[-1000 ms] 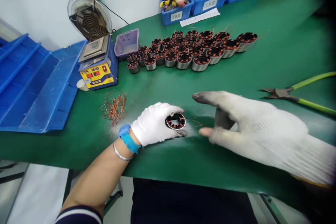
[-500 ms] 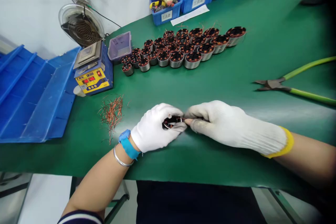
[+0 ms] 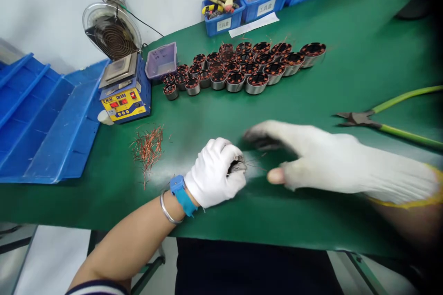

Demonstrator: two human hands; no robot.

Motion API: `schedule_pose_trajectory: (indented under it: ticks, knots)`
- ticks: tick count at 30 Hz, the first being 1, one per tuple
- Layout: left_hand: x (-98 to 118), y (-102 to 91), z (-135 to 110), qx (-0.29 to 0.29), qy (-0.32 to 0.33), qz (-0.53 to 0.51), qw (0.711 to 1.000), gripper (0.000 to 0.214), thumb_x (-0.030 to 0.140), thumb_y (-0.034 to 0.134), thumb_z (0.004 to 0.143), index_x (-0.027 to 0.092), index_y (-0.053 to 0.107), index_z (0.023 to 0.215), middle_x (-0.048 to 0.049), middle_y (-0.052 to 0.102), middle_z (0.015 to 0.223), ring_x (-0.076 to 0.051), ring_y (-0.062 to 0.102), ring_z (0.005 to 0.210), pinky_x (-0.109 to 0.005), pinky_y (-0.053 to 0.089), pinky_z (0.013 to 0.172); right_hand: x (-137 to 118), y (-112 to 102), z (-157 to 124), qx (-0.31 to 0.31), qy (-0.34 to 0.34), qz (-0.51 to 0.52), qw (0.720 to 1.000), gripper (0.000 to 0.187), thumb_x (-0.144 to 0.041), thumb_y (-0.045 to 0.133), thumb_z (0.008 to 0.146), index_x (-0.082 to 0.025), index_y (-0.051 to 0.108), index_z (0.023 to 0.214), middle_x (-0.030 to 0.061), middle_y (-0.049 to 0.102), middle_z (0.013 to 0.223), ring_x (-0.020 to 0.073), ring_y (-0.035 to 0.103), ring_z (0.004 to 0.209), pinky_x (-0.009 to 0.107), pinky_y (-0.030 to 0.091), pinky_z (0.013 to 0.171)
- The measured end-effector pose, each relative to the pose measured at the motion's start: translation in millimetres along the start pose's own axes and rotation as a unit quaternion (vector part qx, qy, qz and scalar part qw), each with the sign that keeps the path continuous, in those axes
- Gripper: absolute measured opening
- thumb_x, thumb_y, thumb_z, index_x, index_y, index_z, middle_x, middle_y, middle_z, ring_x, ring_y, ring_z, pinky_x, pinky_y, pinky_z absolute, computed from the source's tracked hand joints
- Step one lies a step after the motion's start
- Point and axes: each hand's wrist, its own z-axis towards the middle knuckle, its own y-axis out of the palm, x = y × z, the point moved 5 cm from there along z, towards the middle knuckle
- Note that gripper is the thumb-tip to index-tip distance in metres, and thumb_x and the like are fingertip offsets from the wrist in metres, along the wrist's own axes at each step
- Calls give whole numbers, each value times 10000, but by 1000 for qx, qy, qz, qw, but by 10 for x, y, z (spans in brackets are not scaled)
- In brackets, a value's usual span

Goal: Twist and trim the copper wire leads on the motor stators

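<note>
A: What do we have, biggest first?
B: Our green table (image 3: 194,122) fills the middle of the frame, with a blue tray (image 3: 64,124) at left.
A: Then?
B: Rows of coils (image 3: 235,80) at upper centre, a yellow-fronted machine (image 3: 126,101) at upper left, and green-handled cutters (image 3: 362,119) at right.
A: And our hands, both gloved?
B: Our right hand (image 3: 318,159), blurred, is right of centre, thumb and fingers spread wide; we see nothing gripped. Our left hand (image 3: 216,173), at centre, curls its fingers closed around one coil.
A: Anything smaller?
B: Copper clippings (image 3: 148,145) lie in a pile left of centre. The held coil (image 3: 237,167) is at centre, mostly hidden by the glove. Smallest, thin wires (image 3: 255,166) stick out rightward; we cannot tell if they touch our right thumb.
</note>
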Motion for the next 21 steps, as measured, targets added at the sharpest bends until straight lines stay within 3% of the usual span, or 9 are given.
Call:
schedule_pose_trajectory:
  ticks: [3,5,9,12,15,18,20,21]
  knots:
    - [2,0,2,8,-1,8,1000,106,288,485,823,199,511,874,-90,535,945,-238,511,882,-403,490,800,-55,286,28,-170,21,100,980,289,-507,620,757,-243,676,860,-9,718,792,165,631,658,246,437,543]
    - [17,-9,0,19,3,14,1000,96,274,468,823,196,501,869,-97,539,939,-243,513,880,-411,491,794,-95,379,35,-203,29,168,964,326,-501,556,831,-203,623,717,-12,673,669,129,580,586,230,397,525]
    - [70,-62,-25,22,-4,-2,1000,155,234,506,779,185,489,925,-106,564,956,-255,538,896,-449,497,817,-114,438,26,-200,56,277,938,297,-435,593,824,-178,587,676,1,647,624,119,574,580,225,418,561]
    - [85,-108,-51,14,-7,-72,997,551,250,626,629,141,455,1142,-155,549,1138,-299,556,1014,-510,490,909,-93,454,23,-171,65,294,938,341,-464,592,815,-175,569,636,18,635,598,121,554,550,232,407,537]
    - [1,-109,-51,1,-20,-174,985,928,286,702,604,96,256,1395,-219,476,1314,-352,510,1202,-540,451,1005,-66,467,20,-150,60,260,952,375,-492,557,826,-178,569,622,21,635,588,118,517,517,238,356,489]
    - [-201,-112,-23,6,-105,-310,945,887,436,702,722,140,253,1427,-208,485,1343,-333,536,1208,-509,488,977,-63,443,12,-130,24,235,963,379,-486,520,850,-180,590,637,12,631,591,110,487,509,236,333,476]
    - [-322,-121,-21,2,-197,-408,891,708,573,564,847,166,350,1385,-191,505,1339,-286,606,1104,-435,561,853,-74,406,0,-116,-9,257,959,375,-485,513,860,-177,614,672,17,635,608,116,503,531,233,357,493]
    - [-343,-111,-31,-28,-240,-445,862,647,612,494,887,164,407,1347,-182,539,1296,-259,644,1020,-379,587,755,-81,388,-8,-112,-22,273,955,374,-488,515,860,-173,624,692,25,641,622,122,520,545,234,375,505]
